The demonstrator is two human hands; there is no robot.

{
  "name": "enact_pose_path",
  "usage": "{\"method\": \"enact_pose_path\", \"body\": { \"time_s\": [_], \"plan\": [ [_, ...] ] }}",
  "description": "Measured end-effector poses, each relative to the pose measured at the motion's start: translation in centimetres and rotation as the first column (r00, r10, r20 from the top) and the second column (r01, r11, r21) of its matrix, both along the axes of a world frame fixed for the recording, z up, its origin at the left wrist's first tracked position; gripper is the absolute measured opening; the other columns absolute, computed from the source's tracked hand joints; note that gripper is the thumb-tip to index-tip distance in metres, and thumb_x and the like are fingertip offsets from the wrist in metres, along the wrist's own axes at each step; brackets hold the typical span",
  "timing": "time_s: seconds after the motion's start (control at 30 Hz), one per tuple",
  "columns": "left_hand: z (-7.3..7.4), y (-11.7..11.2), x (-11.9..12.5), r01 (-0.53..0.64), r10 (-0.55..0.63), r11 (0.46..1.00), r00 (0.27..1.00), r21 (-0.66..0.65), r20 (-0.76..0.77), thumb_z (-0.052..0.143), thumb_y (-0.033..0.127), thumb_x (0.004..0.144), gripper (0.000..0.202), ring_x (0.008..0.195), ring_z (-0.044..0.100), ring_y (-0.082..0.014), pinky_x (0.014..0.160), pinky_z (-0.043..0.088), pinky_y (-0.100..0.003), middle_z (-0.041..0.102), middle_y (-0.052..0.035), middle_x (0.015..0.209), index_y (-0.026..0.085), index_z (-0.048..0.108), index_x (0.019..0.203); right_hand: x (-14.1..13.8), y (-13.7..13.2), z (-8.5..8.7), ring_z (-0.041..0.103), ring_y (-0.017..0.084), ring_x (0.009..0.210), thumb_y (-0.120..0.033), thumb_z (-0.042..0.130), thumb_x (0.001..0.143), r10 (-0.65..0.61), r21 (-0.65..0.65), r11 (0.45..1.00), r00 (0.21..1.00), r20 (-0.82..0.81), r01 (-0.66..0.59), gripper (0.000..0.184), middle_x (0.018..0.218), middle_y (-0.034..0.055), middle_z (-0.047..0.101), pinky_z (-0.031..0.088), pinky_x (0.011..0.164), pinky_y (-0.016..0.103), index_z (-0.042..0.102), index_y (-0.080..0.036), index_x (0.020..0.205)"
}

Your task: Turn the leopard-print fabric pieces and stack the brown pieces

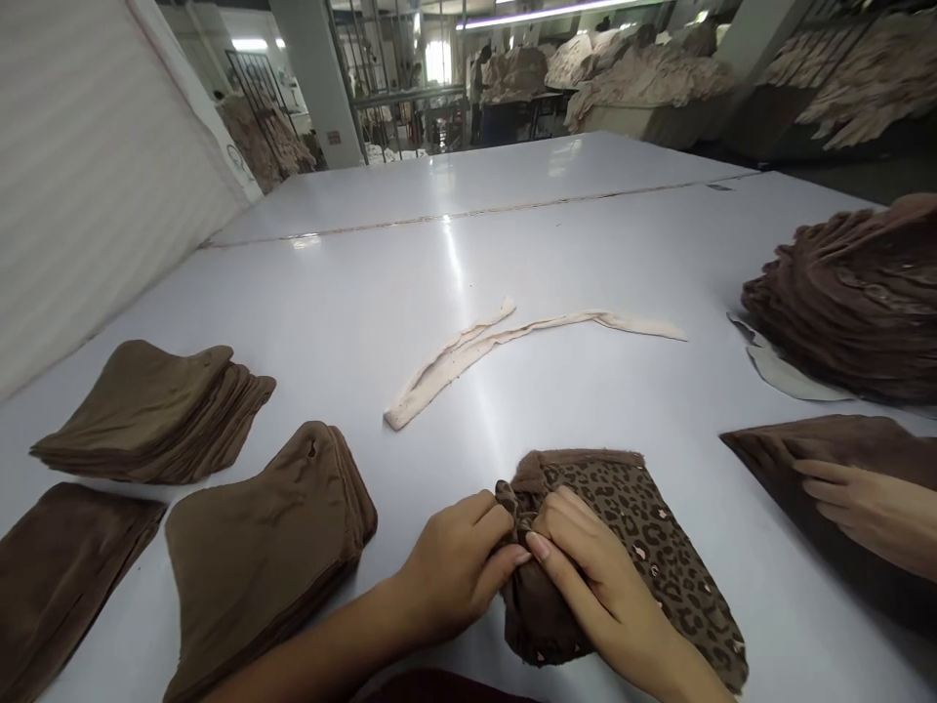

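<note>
A brown leopard-print fabric piece [659, 527] with a fuzzy edge and small pink spots lies on the table right in front of me. My left hand [461, 557] pinches its gathered left edge between thumb and fingers. Close beside it, almost touching, my right hand [592, 566] pinches the same bunched edge and covers part of the print. A plain dark brown side of the cloth is folded up below my fingers. What exactly lies between the fingertips is hidden.
Stacks of brown cut fabric [256, 537] lie to my left. A cream cloth strip [454, 366] rests mid-table. At right, another person's hand [864, 498] touches dark cloth, below a tall brown fabric pile [856, 303]. White sheeting [109, 176] hangs at the left edge.
</note>
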State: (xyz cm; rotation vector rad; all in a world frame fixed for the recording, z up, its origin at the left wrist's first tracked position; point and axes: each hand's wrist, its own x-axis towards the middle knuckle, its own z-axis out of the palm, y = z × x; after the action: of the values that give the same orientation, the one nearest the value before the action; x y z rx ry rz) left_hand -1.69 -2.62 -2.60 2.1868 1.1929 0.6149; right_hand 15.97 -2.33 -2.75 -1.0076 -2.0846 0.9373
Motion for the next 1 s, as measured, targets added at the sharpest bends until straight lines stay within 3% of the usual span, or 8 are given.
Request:
{"method": "enact_pose_path", "body": {
  "time_s": [0.13,0.37,0.53,0.63,0.77,0.87,0.93,1.0],
  "plan": [
    [-0.7,0.6,-0.3,0.108,-0.079,0.986,0.975,-0.129,0.208,0.032,0.028,0.092,0.032,0.064,0.043,-0.0133,0.061,0.035,-0.025,0.046,-0.0007,0.066,0.018,0.037,0.062,0.6,-0.3,0.7,0.043,0.016,0.067,-0.017,0.035,0.093,0.042,0.048,0.998,0.999,0.017,-0.043,0.023,0.068,-0.0003,0.043,0.038,0.068,0.034,0.038,-0.021,0.070],
    [-1.6,0.5,-2.4,-0.103,0.232,0.925,0.915,-0.365,0.329,0.036,0.037,0.092,0.038,0.059,0.037,-0.0112,0.057,0.031,-0.024,0.038,0.0024,0.061,0.018,0.036,0.060,4.8,-1.3,2.4,0.045,0.015,0.064,-0.010,0.038,0.088,0.002,0.173,0.985,1.000,0.014,-0.005,0.017,0.068,0.0005,0.046,0.039,0.062,0.032,0.044,-0.021,0.077],
    [-1.2,0.7,-2.1,-0.108,0.363,0.875,0.789,-0.471,0.495,0.042,0.039,0.091,0.034,0.063,0.041,-0.0114,0.062,0.036,-0.024,0.043,0.0018,0.064,0.016,0.045,0.067,5.5,-1.7,1.5,0.052,0.014,0.064,-0.021,0.041,0.092,0.074,-0.122,0.991,0.993,0.088,-0.063,0.025,0.065,-0.0009,0.048,0.045,0.061,0.026,0.043,-0.022,0.068],
    [-0.5,0.9,-1.7,-0.122,0.317,0.913,0.814,-0.390,0.487,0.044,0.034,0.090,0.027,0.068,0.044,-0.0125,0.067,0.038,-0.026,0.048,-0.0006,0.070,0.015,0.049,0.072,4.6,-1.1,1.3,0.059,0.017,0.086,-0.028,0.048,0.091,0.066,-0.158,0.987,0.984,0.166,-0.039,0.010,0.089,0.0018,0.059,0.049,0.075,0.024,0.056,-0.025,0.086],
    [0.5,1.2,-1.5,-0.033,0.168,0.955,0.879,-0.295,0.447,0.043,0.029,0.090,0.023,0.069,0.044,-0.0127,0.066,0.038,-0.025,0.048,-0.0013,0.072,0.016,0.048,0.073,2.2,0.2,1.2,0.052,0.021,0.112,-0.032,0.050,0.090,-0.154,0.009,0.988,0.975,0.158,0.155,0.027,0.118,0.0050,0.054,0.045,0.091,0.031,0.050,-0.028,0.116],
    [0.6,1.1,-1.5,-0.095,0.177,0.972,0.898,-0.213,0.404,0.041,0.026,0.090,0.018,0.069,0.045,-0.0137,0.066,0.040,-0.026,0.050,-0.0022,0.074,0.017,0.048,0.076,0.2,0.8,0.6,0.058,0.020,0.100,-0.031,0.046,0.091,-0.072,-0.040,0.996,0.982,0.175,0.080,0.017,0.105,0.0051,0.060,0.049,0.084,0.032,0.054,-0.025,0.105],
    [0.4,0.7,-1.5,-0.254,0.245,0.967,0.910,-0.018,0.334,0.046,0.025,0.087,0.011,0.074,0.047,-0.0165,0.069,0.041,-0.030,0.053,-0.0045,0.078,0.017,0.049,0.081,-0.6,0.9,0.1,0.060,0.018,0.089,-0.028,0.042,0.093,-0.062,-0.029,0.997,0.988,0.143,0.067,0.013,0.094,0.0044,0.061,0.050,0.075,0.030,0.053,-0.023,0.097],
    [0.1,0.2,-1.5,-0.312,0.263,0.936,0.928,0.163,0.264,0.050,0.025,0.085,0.008,0.077,0.047,-0.0184,0.071,0.042,-0.032,0.055,-0.0063,0.081,0.017,0.049,0.083,-1.0,0.7,-0.4,0.060,0.018,0.088,-0.027,0.042,0.093,-0.091,0.051,0.995,0.989,0.120,0.086,0.011,0.092,0.0043,0.061,0.050,0.074,0.029,0.051,-0.023,0.097]
  ]
}}
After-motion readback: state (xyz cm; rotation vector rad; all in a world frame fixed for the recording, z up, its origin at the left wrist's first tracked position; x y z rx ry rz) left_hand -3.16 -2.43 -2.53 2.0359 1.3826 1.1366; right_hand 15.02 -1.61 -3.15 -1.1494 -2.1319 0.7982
